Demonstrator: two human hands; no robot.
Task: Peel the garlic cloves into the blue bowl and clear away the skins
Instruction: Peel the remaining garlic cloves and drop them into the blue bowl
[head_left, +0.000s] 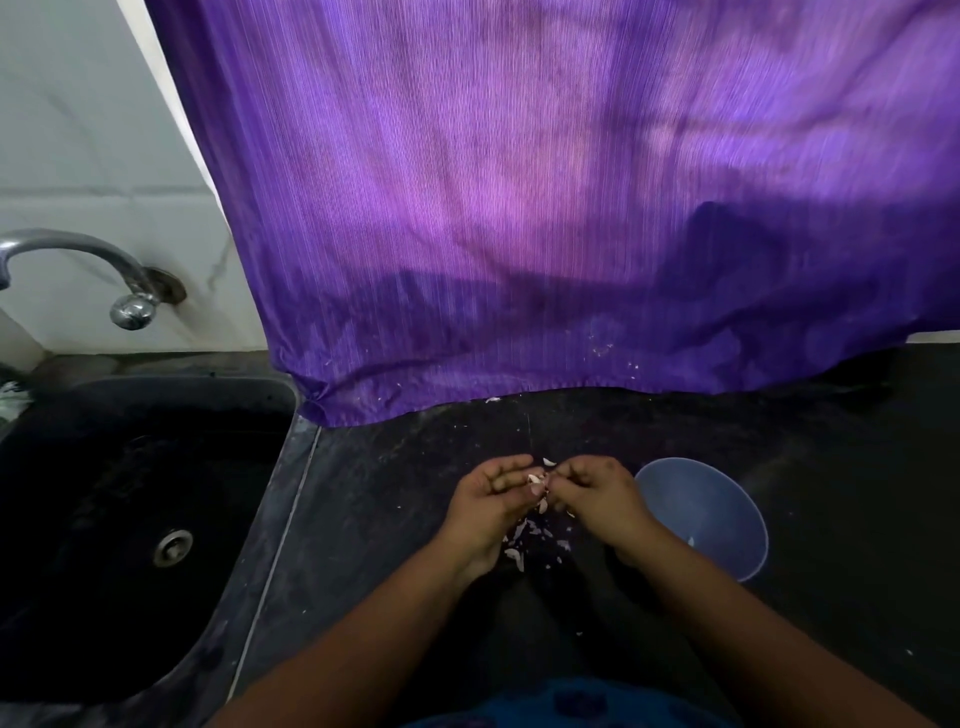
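Grip: left hand and right hand meet fingertip to fingertip over the counter, both curled in a narrow pinch on one clove.
Clove: small and pale, held between the two hands, just left of the bowl and above the skins. How much skin is left on it is too small to tell.
Handling, clove: judged light and firm, so it should take a tight pinch without crushing; once bared it may turn slick and squirt out. Best held at the blunt root end with one hand while the other hand's nail lifts skin from the tip.
Handling, skins: papery, weightless, brittle; likely to cling to damp fingers and scatter at a breath. Better swept together with a flat palm than picked up singly.
Skins: a loose pale scatter on the counter under and between the wrists, a few flecks further off near the cloth.
Bowl: blue, upright, just right of the right hand; a small pale bit shows inside near its near wall, probably a peeled clove.
Cloth: purple, hanging at the far side, its hem on the counter.
Sink: dark basin at left, tap above its far end.
Risk: a dropped clove could roll among the skins.
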